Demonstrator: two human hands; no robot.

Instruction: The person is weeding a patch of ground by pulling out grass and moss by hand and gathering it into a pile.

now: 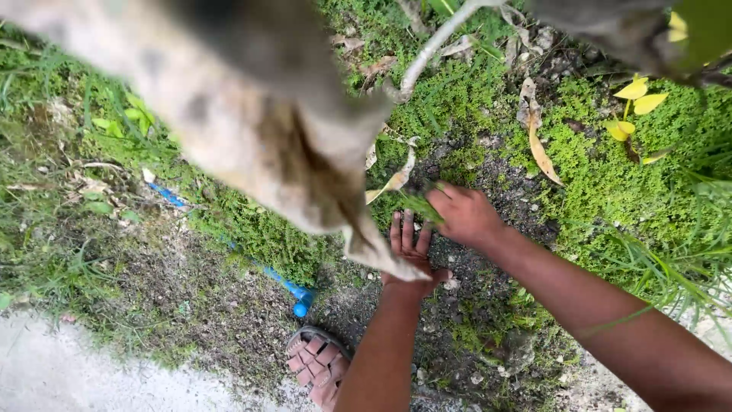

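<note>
Green weeds (418,204), a small tuft of narrow blades, sit pinched in the fingertips of the right hand (465,216) near the middle of the scene, just above a patch of dark bare soil (488,187). That hand's fingers are curled together and clamped on the tuft, the forearm reaching in from the lower right. Just left of it and a little nearer, the left hand (410,248) lies palm up close to the ground, its fingers straight and slightly apart, holding nothing that can be made out; its heel is partly hidden behind a blurred, pale tree trunk (252,114) that slants across the upper left, very close to the camera. Low, bright green ground cover (610,175) spreads to the right and far side of the soil, strewn with dry brown leaves (541,152) and a few yellow ones (639,95). A thin pale branch (435,46) runs up at the far centre. To the left, a blue pipe (290,288) lies partly buried under the greenery, one end showing. A brown sandal (316,370) stands near the bottom edge, beside a strip of pale concrete (76,374) at the near left.
</note>
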